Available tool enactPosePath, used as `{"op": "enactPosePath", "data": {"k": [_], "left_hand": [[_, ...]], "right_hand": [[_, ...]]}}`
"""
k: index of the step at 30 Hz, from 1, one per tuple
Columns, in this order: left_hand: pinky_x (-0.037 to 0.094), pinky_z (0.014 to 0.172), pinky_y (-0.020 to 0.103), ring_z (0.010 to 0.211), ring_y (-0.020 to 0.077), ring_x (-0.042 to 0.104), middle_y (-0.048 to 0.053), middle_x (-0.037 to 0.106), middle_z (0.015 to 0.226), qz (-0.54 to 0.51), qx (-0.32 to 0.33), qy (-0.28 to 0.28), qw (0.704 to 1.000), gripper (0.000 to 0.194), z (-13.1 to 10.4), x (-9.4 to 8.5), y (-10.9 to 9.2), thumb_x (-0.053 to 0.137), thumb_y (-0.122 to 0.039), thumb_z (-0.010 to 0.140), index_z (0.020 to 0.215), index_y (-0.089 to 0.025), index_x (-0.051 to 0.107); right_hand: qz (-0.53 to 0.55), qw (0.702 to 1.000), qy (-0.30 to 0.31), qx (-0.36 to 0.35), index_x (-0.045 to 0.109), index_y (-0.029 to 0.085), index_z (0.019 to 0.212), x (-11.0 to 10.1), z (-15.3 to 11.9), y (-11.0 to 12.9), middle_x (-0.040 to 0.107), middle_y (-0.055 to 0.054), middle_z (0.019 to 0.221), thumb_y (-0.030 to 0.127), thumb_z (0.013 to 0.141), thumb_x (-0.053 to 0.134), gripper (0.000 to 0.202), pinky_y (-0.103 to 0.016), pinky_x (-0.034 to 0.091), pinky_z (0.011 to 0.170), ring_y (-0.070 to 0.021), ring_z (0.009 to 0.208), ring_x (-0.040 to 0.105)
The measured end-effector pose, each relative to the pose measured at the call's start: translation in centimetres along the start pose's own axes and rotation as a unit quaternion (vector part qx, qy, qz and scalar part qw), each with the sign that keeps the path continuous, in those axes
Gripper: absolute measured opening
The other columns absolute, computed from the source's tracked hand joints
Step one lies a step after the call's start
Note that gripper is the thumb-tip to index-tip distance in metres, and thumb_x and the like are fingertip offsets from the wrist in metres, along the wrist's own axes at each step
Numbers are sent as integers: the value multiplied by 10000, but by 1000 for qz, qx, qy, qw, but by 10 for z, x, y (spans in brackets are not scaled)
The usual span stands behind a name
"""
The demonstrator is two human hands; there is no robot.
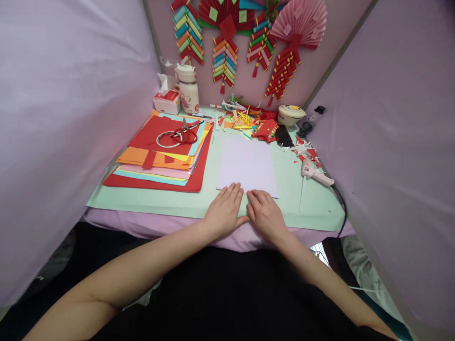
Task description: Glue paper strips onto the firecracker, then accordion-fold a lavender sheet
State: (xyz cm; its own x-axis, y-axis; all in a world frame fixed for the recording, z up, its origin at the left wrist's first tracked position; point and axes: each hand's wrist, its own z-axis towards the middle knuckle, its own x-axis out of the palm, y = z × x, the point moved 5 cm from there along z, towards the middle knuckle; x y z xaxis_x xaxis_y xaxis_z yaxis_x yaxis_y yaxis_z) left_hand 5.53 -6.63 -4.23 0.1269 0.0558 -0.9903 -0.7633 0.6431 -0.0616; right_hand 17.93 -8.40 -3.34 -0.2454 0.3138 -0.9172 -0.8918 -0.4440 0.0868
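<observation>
A pale lilac sheet of paper (247,161) lies flat on the mint-green table cover (170,202) in front of me. My left hand (226,208) rests at its near edge, fingers stretched out and lying flat. Beside it, my right hand (266,212) lies on the same near edge with the fingers slightly bent but not gripping. The two hands almost meet at the thumbs. Neither one holds anything that I can see.
To the left is a stack of coloured paper (199,175) topped by red scissors (185,136) and a roll of tape (159,143). A hot glue gun (314,171) lies right, its cord over the edge. Paper scraps (241,118), a bottle (189,92) and a lidded bowl (289,116) are behind.
</observation>
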Motion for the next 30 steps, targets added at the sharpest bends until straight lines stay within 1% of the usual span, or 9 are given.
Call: {"op": "enactPosePath", "data": {"k": [4,7,11,15,21,24,27,29,30], "left_hand": [[188,1193,413,1458,300,216,210,261,1556,-2,-26,7,1000,878,-6,-6,6,444,-655,872,1461,-15,327],[187,1195,411,1456,302,225,214,258,1555,3,-47,19,999,932,-13,-11,15,489,-684,834,1461,-14,328],[170,1200,416,1456,300,225,210,256,1556,14,-66,19,998,967,-22,-14,28,482,-718,815,1463,-16,331],[148,1204,433,1459,297,219,207,249,1558,23,-68,22,997,992,-26,-13,33,457,-737,814,1467,-3,318],[102,1207,467,1459,289,220,197,265,1557,20,-60,-1,998,945,-28,-12,36,409,-728,842,1470,-27,324],[106,1203,481,1455,291,233,197,280,1552,14,-67,-8,998,932,-29,-15,35,407,-722,847,1475,-39,318],[86,1204,485,1471,295,174,199,231,1569,20,-66,-39,997,949,-25,-23,25,427,-709,848,1495,-35,263],[79,1210,460,1482,283,130,187,181,1585,22,-35,-50,998,947,-18,-24,13,431,-698,855,1502,-34,242],[91,1211,440,1482,275,131,181,175,1587,18,-14,-45,999,938,-13,-23,7,427,-697,858,1499,-35,252]], "right_hand": [[-4,1000,2,4,555,69,1285,1,0,0,587,-158,1203,213,935,432,398,-425,438,1011,-276,1120,483],[-1,1000,4,10,551,74,1292,1,0,0,588,-157,1202,223,942,428,400,-425,435,1015,-276,1128,479],[4,1000,1,9,548,87,1295,0,-1,0,585,-161,1210,229,950,413,397,-436,438,1009,-276,1133,474],[2,1000,3,9,550,74,1291,0,-1,-1,584,-164,1208,236,953,412,399,-429,438,1010,-276,1130,473],[-1,1000,5,8,550,80,1296,0,-1,-1,582,-158,1213,249,956,415,403,-422,442,1010,-273,1130,473],[-4,1000,1,6,554,76,1291,0,-1,0,587,-160,1206,241,952,421,400,-422,450,1003,-273,1121,476],[-3,1000,-1,7,552,81,1295,0,-1,0,588,-161,1202,234,949,421,400,-431,453,1001,-274,1121,477],[-3,1000,-1,8,550,79,1297,0,-1,0,586,-163,1201,231,948,418,403,-435,451,1004,-274,1122,477],[-3,1000,0,8,550,74,1295,0,-1,0,585,-165,1200,229,946,418,404,-434,449,1006,-275,1121,477]]}}
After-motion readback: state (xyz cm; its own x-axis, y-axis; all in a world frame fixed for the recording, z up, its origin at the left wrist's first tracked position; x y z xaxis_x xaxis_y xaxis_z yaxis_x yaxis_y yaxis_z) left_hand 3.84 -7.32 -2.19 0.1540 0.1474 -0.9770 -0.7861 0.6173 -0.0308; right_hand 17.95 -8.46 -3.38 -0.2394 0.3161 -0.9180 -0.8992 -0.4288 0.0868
